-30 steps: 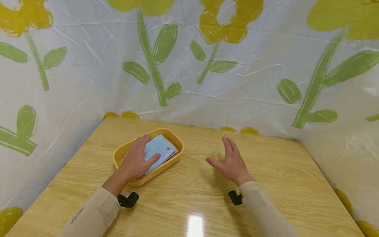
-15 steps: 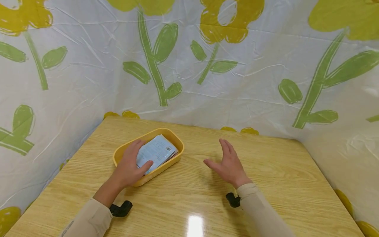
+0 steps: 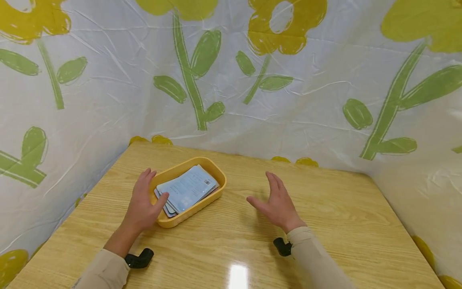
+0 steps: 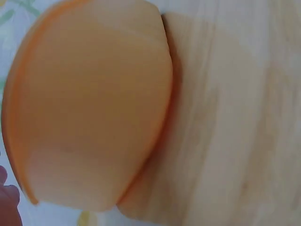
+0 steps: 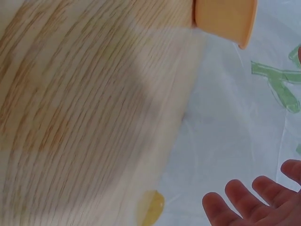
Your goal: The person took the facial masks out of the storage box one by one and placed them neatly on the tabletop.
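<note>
A yellow-orange basket (image 3: 191, 212) with rounded corners sits on the left half of the table, tilted diagonally to its edges. Inside lies a stack of pale blue booklets or cards (image 3: 187, 188), the top one bearing a small barcode. My left hand (image 3: 142, 204) hovers at the basket's left end, thumb over the rim and fingers spread; whether it touches the rim I cannot tell. The basket's outer wall (image 4: 94, 103) fills much of the left wrist view. Over the table to the right, my right hand (image 3: 277, 204) holds nothing, its fingers extended and thumb apart.
The wood-grain table (image 3: 231, 241) reaches back to a white cloth (image 3: 310, 120) printed with yellow flowers, which also hangs along both sides. Black wrist-worn cameras (image 3: 140, 259) show below each hand. Light glares off the table's front middle.
My left hand has drawn back leftward from above the booklets to the basket's left end, uncovering more of the stack. The right hand has shifted slightly left and down. The basket stays put.
</note>
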`<state>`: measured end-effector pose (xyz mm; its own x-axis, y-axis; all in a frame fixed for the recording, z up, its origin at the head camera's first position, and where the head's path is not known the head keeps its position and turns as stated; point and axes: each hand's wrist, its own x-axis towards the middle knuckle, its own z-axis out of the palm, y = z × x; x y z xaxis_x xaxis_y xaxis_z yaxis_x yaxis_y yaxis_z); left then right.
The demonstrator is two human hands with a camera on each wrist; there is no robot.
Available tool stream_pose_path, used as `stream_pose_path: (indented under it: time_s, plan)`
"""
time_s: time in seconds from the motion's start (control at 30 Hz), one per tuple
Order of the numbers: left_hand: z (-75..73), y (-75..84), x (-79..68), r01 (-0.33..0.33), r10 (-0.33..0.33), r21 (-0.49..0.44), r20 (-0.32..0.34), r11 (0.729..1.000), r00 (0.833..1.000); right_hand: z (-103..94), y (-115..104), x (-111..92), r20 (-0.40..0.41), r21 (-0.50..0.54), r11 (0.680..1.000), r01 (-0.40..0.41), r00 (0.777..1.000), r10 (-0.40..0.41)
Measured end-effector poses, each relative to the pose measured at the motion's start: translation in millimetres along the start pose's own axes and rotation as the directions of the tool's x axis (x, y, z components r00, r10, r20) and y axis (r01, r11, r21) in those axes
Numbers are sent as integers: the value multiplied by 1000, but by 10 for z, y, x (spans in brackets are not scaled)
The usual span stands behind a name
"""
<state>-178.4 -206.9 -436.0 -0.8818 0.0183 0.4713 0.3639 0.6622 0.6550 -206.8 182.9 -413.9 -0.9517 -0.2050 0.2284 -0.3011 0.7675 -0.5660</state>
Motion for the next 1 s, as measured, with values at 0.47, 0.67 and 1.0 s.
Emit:
stream_pose_path:
  time_s: [0.47,0.67,1.0]
  plan:
    - [29,-260,-84,212,-219,-267,5,940,976,59,-149,34,46,74,997,-29,999,25]
    - [40,-290,-71,246,-248,-302,34,921,968,86,-236,81,70,86,996,-16,997,10]
    - [47,-317,-98,342,-314,-293,139,893,939,177,-462,178,118,109,994,24,992,-37]
